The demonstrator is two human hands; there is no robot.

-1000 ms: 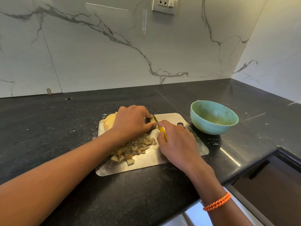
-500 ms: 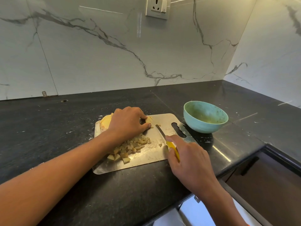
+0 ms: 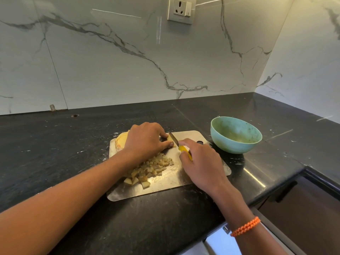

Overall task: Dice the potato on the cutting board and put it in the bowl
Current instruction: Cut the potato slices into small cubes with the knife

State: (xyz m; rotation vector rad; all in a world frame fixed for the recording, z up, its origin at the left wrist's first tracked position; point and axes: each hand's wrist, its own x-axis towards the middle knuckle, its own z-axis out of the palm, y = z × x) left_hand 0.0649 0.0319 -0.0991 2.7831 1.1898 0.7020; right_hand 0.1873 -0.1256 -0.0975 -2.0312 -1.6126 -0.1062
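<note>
A steel cutting board (image 3: 165, 188) lies on the black counter. My left hand (image 3: 145, 140) curls over a strip of potato (image 3: 170, 139) at the board's far side, fingertips pinning it. My right hand (image 3: 200, 164) grips a yellow-handled knife (image 3: 184, 149), its blade set on the potato just beside my left fingertips. A pile of diced potato (image 3: 149, 168) sits mid-board under my left wrist. Sliced potato (image 3: 121, 142) shows behind my left hand. The turquoise bowl (image 3: 236, 135) stands right of the board, with no potato in it.
The counter's front edge runs close below the board, with a dark cabinet (image 3: 312, 205) at the lower right. Marble walls meet in a corner at the far right. A wall socket (image 3: 181, 10) is overhead.
My right hand drew the knife back toward the board's near edge, then returned it to the potato strip at my left fingertips. My left hand stayed on the potato.
</note>
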